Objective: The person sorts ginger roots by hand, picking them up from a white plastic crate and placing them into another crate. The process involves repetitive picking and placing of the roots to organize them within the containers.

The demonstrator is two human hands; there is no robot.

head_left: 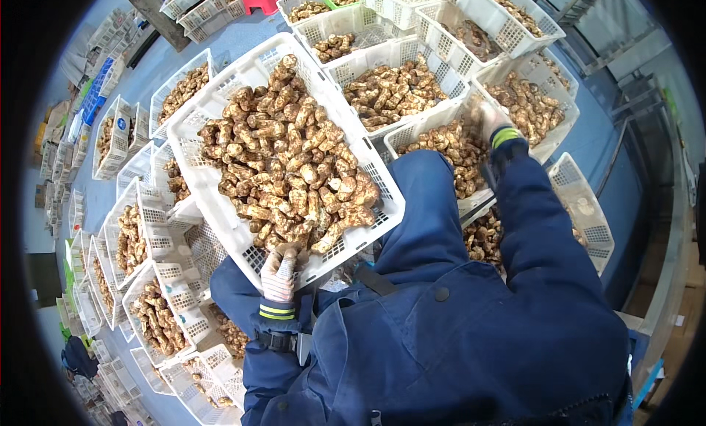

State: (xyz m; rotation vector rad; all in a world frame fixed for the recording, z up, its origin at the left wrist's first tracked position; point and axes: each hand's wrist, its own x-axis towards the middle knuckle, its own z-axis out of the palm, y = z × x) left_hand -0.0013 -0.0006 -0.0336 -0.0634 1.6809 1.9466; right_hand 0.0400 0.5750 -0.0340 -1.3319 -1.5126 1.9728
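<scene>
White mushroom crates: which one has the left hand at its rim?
The large crate heaped with mushrooms, just left of the view's centre: the left hand is at its near rim, while the other crates sit apart from that hand.

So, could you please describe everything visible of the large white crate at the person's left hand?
The white crate looks plastic: rectangular, open-topped, with perforated walls and a pale rim. It sits askew before the person, holding a broad pile of knobbly brown-and-cream mushrooms. The left hand is at its near edge; the crate's underside is hidden.
</scene>
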